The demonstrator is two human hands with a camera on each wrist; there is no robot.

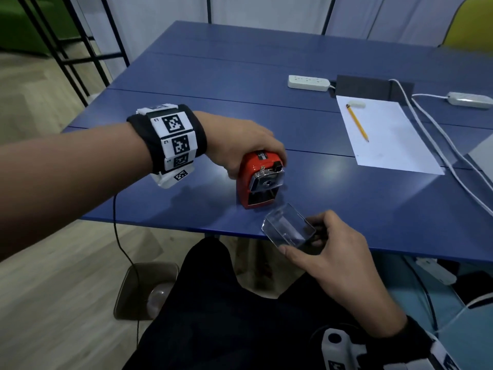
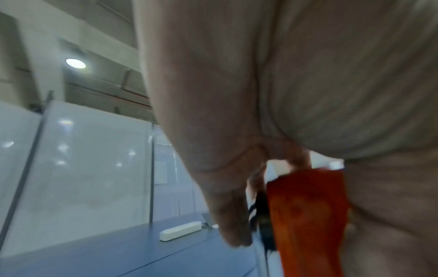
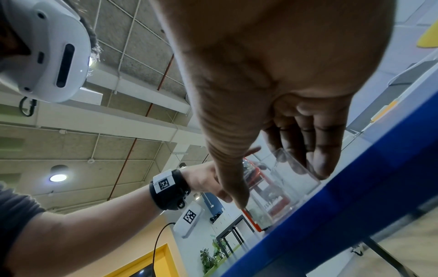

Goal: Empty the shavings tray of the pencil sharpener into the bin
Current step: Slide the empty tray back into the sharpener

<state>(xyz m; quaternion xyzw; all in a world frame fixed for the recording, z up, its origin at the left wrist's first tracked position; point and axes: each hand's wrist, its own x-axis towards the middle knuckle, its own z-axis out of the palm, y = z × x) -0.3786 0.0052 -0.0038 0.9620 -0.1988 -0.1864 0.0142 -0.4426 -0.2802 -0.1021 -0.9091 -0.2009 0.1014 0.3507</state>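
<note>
A red pencil sharpener [image 1: 257, 182] stands near the front edge of the blue table [image 1: 373, 204], its tray slot facing me and empty. My left hand [image 1: 240, 148] grips the sharpener from above and behind; in the left wrist view its red body [image 2: 308, 215] shows under the palm. My right hand [image 1: 330, 252] holds the clear plastic shavings tray [image 1: 288, 228] by its sides, just in front of the sharpener at the table edge. The tray [image 3: 289, 180] looks see-through, with the sharpener visible behind it. A brown bin [image 1: 145, 289] sits on the floor, left of my knee.
A sheet of paper [image 1: 386, 140] with a yellow pencil [image 1: 357, 124] and an eraser lies to the right. A white power strip [image 1: 308, 82], a black box and white cables [image 1: 440, 145] lie farther back. A black cable hangs from my left wrist toward the bin.
</note>
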